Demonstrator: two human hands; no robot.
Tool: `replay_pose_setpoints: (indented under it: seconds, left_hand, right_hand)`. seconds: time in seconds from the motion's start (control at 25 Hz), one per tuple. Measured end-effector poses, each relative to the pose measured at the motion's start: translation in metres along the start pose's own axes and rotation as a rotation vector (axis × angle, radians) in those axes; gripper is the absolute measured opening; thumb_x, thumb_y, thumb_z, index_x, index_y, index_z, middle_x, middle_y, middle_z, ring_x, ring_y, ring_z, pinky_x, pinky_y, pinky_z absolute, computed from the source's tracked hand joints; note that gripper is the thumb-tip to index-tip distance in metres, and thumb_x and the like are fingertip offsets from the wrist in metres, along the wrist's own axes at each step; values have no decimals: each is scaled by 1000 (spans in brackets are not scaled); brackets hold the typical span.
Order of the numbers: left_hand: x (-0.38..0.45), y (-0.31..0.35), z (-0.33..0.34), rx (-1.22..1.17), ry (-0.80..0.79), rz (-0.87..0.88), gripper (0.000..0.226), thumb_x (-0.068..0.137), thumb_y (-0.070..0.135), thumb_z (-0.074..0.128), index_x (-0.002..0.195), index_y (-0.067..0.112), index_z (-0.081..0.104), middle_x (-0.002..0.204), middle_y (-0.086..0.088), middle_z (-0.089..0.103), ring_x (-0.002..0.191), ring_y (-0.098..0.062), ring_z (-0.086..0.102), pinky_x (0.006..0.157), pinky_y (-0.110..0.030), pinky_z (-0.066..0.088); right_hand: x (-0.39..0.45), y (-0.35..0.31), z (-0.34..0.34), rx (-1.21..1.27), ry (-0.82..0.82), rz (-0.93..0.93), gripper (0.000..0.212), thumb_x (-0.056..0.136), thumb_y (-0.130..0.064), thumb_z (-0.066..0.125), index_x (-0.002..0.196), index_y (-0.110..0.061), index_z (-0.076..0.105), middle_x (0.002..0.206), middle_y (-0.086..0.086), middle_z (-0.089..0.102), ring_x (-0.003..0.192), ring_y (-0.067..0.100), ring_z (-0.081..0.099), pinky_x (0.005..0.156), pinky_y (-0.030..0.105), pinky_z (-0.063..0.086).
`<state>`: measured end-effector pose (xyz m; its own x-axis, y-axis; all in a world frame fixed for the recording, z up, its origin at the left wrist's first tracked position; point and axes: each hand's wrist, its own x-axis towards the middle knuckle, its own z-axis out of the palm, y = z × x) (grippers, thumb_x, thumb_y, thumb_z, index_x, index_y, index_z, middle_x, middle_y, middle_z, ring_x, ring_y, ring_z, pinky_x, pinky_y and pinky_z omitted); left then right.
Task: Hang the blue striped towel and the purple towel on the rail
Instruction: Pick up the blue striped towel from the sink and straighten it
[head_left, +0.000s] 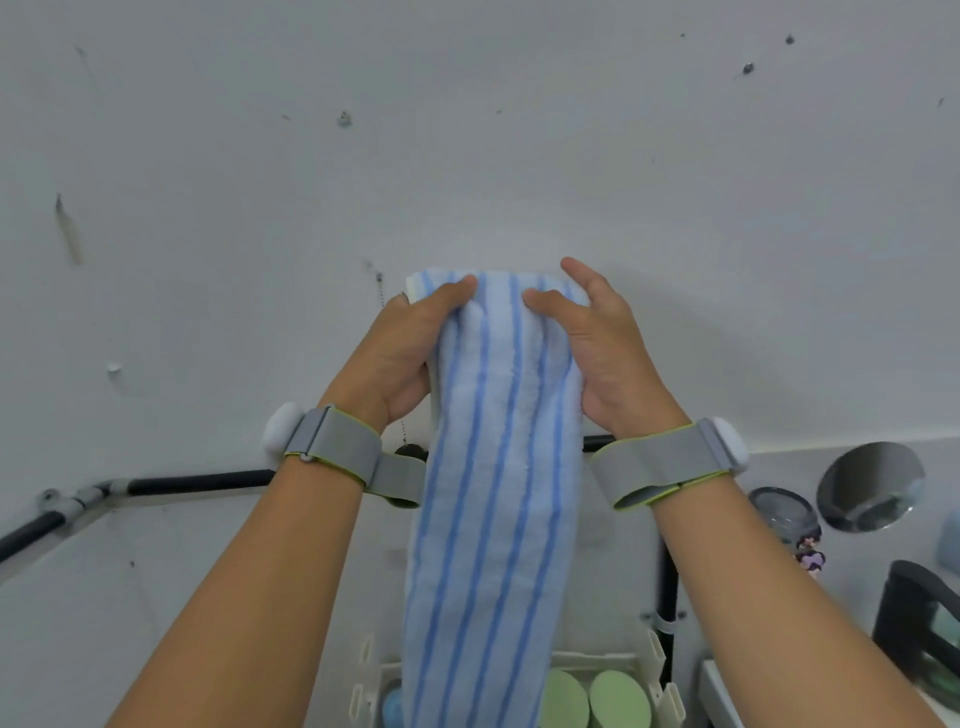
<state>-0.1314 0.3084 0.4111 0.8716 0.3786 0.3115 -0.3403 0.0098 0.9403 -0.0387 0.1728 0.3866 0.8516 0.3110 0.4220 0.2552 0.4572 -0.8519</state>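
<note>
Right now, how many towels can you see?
1: the blue striped towel, held up at its top by the left hand and right hand, in front of the rail. No purple towel shows; it may be out of view.

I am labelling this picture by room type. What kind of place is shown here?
Probably a bathroom or wash area at home. Both hands hold a striped towel above a black rail on a plain white wall, and a round mirror hangs at the right.
</note>
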Motion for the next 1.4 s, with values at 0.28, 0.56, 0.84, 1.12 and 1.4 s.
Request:
replay_pose_setpoints:
  seconds: [0.28,0.56,0.84,1.12,1.4]
  left_hand:
    - [-1,10,-28,97,32,63,35,93,16,63,126,2,64,118,-11,72,103,-27,71,85,-36,60]
    - [1,3,-36,106,53,144,37,92,26,66,123,5,66,115,-10,74,106,-26,72,83,-34,59]
    - [1,-8,-41,514,56,370,26,94,27,62,119,19,65,111,-6,72,93,-12,67,81,-26,55]
    - [3,-16,-41,699,64,402,6,89,29,68,93,26,68,98,2,68,81,-15,63,71,-30,51]
    - [-6,-12,-52,879,-143,168,39,83,47,71,73,9,65,69,3,65,63,-8,53,63,-20,40]
  right_hand:
    - [3,1,16,9,-10,-38,27,80,-25,77,101,-10,71,113,9,73,105,24,69,101,49,51]
    - [1,5,8,-27,-101,-64,49,74,-18,81,120,-25,65,121,15,68,105,33,70,92,50,57]
    - [2,6,-6,-269,-152,-249,38,82,-16,75,119,-22,65,105,-2,72,88,11,69,81,29,57]
    - [-1,2,-22,-477,-167,-322,23,86,-27,72,74,-14,57,66,-5,52,57,5,45,54,16,36]
    - [0,-3,-38,-565,-283,-316,19,91,-21,66,74,-17,58,75,-2,56,69,9,48,63,21,38]
